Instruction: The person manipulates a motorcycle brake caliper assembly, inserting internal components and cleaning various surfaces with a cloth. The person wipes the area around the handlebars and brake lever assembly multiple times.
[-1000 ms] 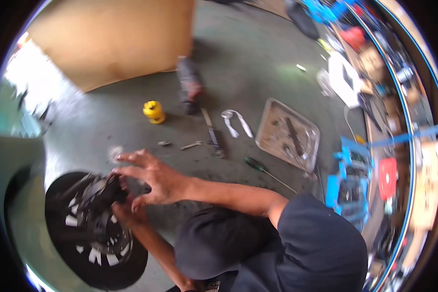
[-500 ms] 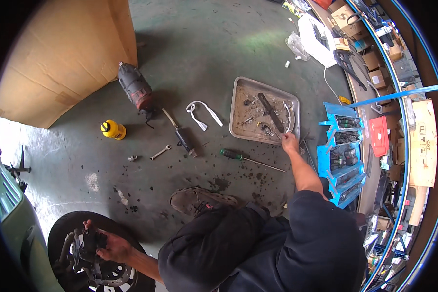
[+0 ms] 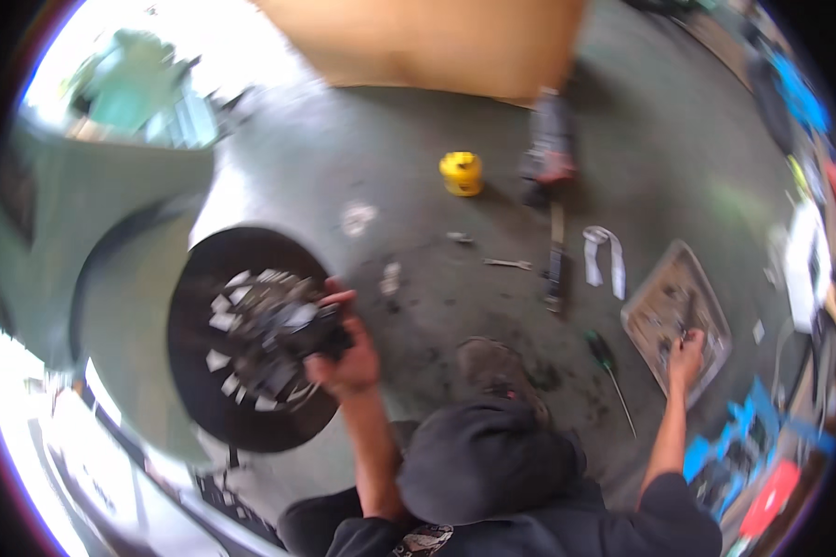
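Note:
At the wheel on the left, my left hand is closed round a dark, bulky brake caliper, in front of the wheel with its black tyre. Motion blur smears the caliper's details. Far to the right, my right hand reaches over a shallow metal tray of small loose parts. Its fingers are pinched together by a dark narrow piece; whether they grip it is too blurred to tell. Beside the tray lies a screwdriver with a green and black handle.
A yellow bottle, a wrench, a small metal fitting, a dark power tool, a rod-like black part and a white strap lie about the floor. Beyond stands a large cardboard box. Blue bins and a red case sit right.
The view has swung left, bringing the wheel and vehicle body further in. My left hand still grips the caliper. My right hand stays at the tray, over its parts.

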`<state>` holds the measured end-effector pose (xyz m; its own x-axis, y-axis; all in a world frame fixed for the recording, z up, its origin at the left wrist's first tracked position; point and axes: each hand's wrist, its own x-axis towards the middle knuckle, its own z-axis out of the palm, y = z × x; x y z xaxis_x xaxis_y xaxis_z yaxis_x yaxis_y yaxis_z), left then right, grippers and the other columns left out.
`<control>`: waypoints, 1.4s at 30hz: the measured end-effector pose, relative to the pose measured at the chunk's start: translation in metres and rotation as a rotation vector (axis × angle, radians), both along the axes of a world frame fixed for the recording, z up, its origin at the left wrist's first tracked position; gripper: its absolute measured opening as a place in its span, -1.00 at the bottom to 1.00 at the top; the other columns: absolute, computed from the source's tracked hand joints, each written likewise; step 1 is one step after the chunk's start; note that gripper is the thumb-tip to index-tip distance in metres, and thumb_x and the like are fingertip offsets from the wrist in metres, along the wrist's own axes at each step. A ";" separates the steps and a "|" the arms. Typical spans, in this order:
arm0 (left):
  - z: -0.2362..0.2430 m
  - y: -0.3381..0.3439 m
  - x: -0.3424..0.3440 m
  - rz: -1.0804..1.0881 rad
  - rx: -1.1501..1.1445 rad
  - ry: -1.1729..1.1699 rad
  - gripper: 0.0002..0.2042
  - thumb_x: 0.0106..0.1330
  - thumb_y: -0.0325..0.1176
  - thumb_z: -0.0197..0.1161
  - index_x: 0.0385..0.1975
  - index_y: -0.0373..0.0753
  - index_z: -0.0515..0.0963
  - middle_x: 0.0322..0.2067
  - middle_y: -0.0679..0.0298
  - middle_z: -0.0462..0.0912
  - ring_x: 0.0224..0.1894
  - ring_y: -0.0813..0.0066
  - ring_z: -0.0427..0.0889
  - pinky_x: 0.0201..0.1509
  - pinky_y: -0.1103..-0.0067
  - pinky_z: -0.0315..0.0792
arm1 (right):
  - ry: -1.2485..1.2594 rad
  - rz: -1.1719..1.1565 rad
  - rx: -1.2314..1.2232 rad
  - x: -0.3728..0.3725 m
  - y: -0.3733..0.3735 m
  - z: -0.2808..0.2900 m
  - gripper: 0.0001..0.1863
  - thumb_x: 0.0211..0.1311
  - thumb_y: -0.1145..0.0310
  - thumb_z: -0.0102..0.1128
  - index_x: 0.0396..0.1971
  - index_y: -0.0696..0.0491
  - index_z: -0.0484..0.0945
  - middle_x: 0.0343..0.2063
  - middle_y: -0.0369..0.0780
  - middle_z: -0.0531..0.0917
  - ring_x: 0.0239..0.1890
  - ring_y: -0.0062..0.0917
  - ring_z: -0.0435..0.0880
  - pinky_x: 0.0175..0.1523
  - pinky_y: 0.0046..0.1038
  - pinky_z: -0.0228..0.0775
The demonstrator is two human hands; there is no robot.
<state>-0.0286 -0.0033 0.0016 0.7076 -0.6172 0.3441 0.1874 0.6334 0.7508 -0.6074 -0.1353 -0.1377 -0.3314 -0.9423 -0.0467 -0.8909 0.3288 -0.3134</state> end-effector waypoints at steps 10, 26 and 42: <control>0.007 0.017 -0.004 -0.020 -0.014 0.061 -0.23 0.19 0.24 0.26 0.18 -0.34 0.45 -0.01 0.12 0.67 0.11 0.20 0.63 0.61 0.19 -0.11 | -1.373 1.253 0.310 0.425 -0.031 0.219 -0.89 0.31 0.55 0.21 -0.22 0.23 0.64 -0.41 -0.26 0.66 -0.39 -0.67 0.58 -0.23 -0.56 0.46; 0.004 0.024 -0.010 -0.031 0.084 0.166 -0.21 0.11 0.19 0.36 0.23 -0.27 0.40 0.06 0.15 0.59 0.16 0.24 0.55 0.43 0.22 0.26 | -0.769 2.074 0.401 0.523 -0.051 0.289 -0.83 0.26 0.46 0.24 -0.20 0.20 0.66 -0.39 -0.07 0.73 -0.32 -0.28 0.71 -0.16 -0.34 0.52; 0.002 0.028 -0.009 -0.008 0.126 0.262 -0.14 0.03 -0.01 0.56 0.31 -0.17 0.27 0.11 0.26 0.50 0.20 0.31 0.49 0.33 0.33 0.36 | -0.233 2.206 0.088 0.498 -0.038 0.285 -0.86 0.25 0.47 0.09 -0.23 0.12 0.58 -0.18 -0.14 0.67 -0.08 -0.19 0.66 -0.02 -0.18 0.51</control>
